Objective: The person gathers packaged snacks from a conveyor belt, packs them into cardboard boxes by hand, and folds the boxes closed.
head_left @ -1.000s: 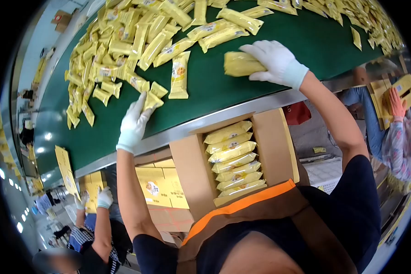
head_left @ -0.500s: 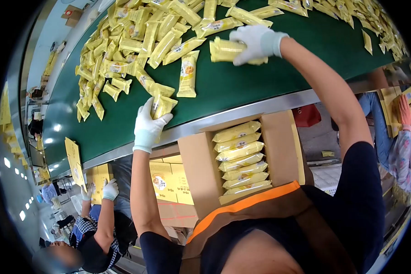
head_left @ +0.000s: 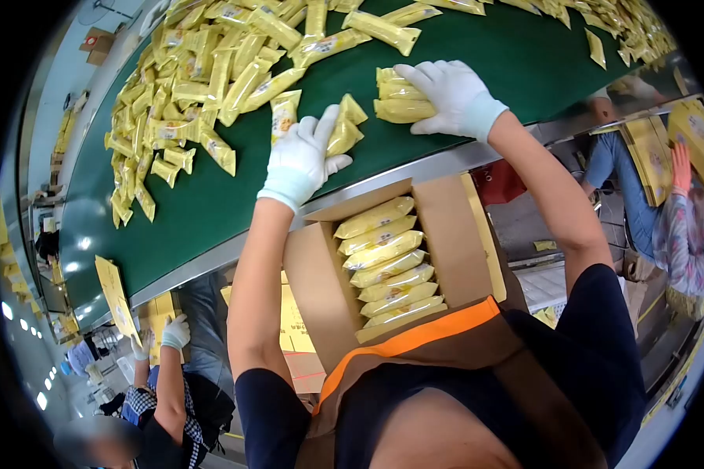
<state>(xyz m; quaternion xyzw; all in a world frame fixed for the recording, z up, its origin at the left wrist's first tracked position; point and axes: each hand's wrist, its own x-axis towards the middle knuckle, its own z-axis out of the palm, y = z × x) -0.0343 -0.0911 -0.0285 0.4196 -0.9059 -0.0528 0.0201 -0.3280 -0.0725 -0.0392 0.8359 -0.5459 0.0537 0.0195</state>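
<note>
My left hand point(head_left: 299, 160), in a white glove, is over the green belt with yellow sachets point(head_left: 347, 129) held between its thumb and fingers. Another yellow packet point(head_left: 285, 113) lies just behind its fingertips. To the right, my gloved right hand point(head_left: 455, 98) grips a small stack of yellow packets point(head_left: 400, 100) lying side by side on the belt. A gap of belt separates the two groups. Below my hands, an open cardboard box point(head_left: 438, 234) holds a row of several yellow packets point(head_left: 385, 252), standing on edge close together.
The green belt point(head_left: 235, 207) carries a heap of loose packets point(head_left: 203, 70) at left and more at far right. Its metal edge point(head_left: 360, 191) runs before the box. Co-workers with cartons stand at left point(head_left: 172, 375) and right point(head_left: 684, 234). A red bag point(head_left: 499, 181) is below the edge.
My left hand has moved right across the belt with its packets, closer to my right hand. My right hand has drawn its stack toward the belt's near edge. The whole view has shifted slightly.
</note>
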